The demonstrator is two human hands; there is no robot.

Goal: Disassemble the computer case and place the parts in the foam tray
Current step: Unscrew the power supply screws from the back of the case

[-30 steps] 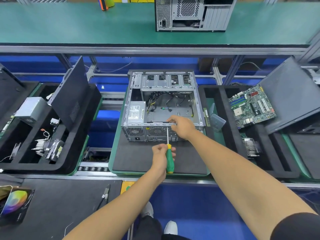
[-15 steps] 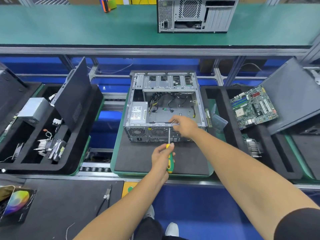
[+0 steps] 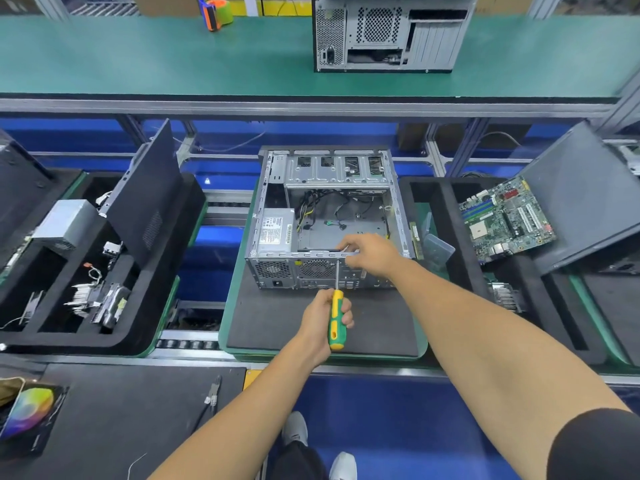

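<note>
Open computer case [image 3: 329, 216] on black mat at centre, rear panel facing near side. Left hand [image 3: 323, 318] clenched round green-yellow screwdriver [image 3: 336, 318], shaft aimed toward 12 o'clock, tip at rear top rail, likely on screw there. Right hand [image 3: 372, 252] pinching rail at tip, probably steadying tool or catching screw. Power supply [image 3: 275, 233] still inside at 9 o'clock of hands. Foam tray [image 3: 436, 209] at 3 o'clock already holding motherboard [image 3: 507, 220].

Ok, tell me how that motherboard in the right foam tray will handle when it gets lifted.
The motherboard probably feels stiff and light, being a thin flat board. It looks fragile: sockets and slots crowd its face, so edge holds seem safest. It lies tilted across the foam tray, propped on one edge, so a nudge may slide it.
</note>
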